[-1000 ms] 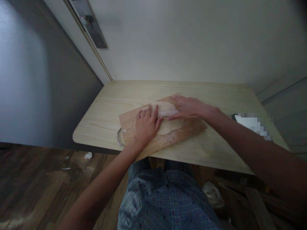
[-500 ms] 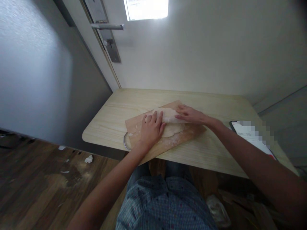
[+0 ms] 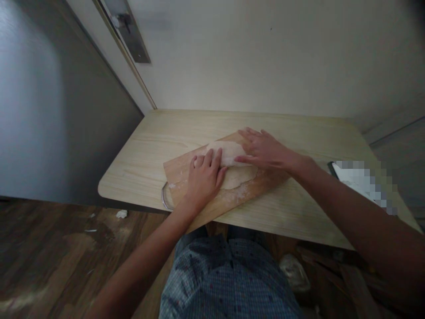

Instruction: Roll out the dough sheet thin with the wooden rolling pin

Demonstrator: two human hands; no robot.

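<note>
- The dough (image 3: 232,153) lay on the wooden board (image 3: 229,201) on the table (image 3: 149,155): far part rolled thick, near part flat, pale and floury.
- The left hand (image 3: 204,175), fingers together, pressed the roll's left end; the right hand (image 3: 265,148), fingers spread, pressed its right end.
- Rolling seemed under way; going further would likely need even pressure from both palms.

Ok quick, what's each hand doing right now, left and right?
Left hand: open, palm down, pressing the pale flattened dough on the brown wooden board.
Right hand: open, fingers flat on the same dough, gripping nothing.
</note>
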